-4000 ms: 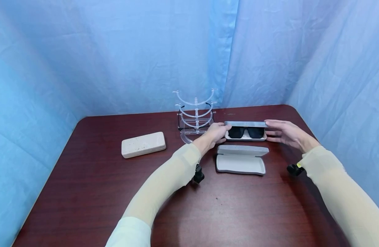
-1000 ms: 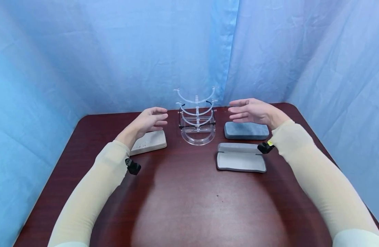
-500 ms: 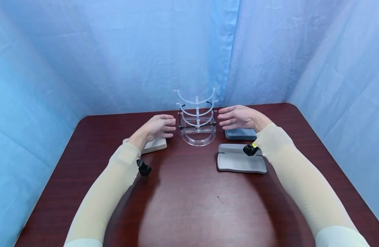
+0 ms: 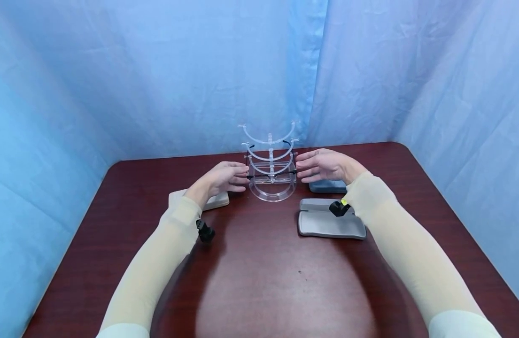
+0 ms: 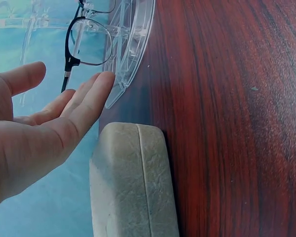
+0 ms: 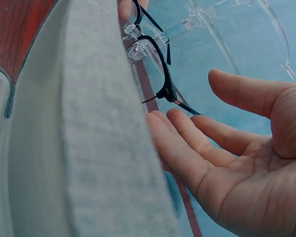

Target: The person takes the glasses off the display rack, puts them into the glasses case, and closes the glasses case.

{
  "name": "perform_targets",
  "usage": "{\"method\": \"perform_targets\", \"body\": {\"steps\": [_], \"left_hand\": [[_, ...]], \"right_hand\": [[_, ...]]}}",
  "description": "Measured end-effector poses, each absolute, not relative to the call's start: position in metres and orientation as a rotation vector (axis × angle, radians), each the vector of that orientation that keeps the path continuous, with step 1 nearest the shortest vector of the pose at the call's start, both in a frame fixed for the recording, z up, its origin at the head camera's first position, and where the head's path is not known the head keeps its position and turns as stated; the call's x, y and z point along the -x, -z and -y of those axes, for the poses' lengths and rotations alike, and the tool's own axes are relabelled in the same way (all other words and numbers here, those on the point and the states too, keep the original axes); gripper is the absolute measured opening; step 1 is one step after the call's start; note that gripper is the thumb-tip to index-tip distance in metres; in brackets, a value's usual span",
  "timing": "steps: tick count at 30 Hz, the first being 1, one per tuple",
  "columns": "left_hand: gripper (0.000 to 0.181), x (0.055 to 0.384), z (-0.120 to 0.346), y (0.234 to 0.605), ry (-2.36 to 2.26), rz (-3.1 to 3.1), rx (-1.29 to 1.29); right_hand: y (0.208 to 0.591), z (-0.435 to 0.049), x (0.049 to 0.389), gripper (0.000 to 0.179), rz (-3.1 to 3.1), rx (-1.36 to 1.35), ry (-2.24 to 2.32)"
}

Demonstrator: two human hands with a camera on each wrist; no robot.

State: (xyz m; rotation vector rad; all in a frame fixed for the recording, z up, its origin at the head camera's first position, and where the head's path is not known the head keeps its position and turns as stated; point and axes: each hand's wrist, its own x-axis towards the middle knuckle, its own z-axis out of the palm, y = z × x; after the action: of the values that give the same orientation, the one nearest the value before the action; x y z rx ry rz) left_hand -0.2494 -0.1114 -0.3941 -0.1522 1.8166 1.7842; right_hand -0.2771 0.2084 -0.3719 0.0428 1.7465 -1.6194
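A pair of dark-framed eyeglasses with clear lenses rests on the lowest part of a clear acrylic display stand near the back of the table. At the left end of the frame is my left hand, fingers extended and thumb apart. My right hand mirrors it on the other side, its fingertips close to the hinge of the eyeglasses in the right wrist view. Neither hand curls round anything. Under my left wrist lies a closed cream glasses case; a closed blue-grey case sits partly hidden behind my right hand.
An open grey glasses case lies in front of the blue-grey one, and its raised lid fills much of the right wrist view. Blue curtains hang behind and beside the dark red wooden table.
The blue-grey case, earlier open with sunglasses inside and both hands at it, is now closed. Both hands have left it and moved inward to either side of the stand.
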Motion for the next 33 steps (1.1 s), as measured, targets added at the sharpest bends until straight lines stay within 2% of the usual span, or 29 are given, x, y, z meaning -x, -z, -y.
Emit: {"method": "perform_targets", "body": {"steps": [17,33], "left_hand": [[0.056,0.252,0.108,0.398,-1.780,-1.836,0.169],[0.045,0.257,0.102,0.400,-1.914,-1.801,0.147]], "right_hand": [[0.384,-0.200,0.276,0.061,-1.657,-0.059,1.737],[0.393,-0.203,0.278,0.055,-1.658,-0.082,1.783]]}}
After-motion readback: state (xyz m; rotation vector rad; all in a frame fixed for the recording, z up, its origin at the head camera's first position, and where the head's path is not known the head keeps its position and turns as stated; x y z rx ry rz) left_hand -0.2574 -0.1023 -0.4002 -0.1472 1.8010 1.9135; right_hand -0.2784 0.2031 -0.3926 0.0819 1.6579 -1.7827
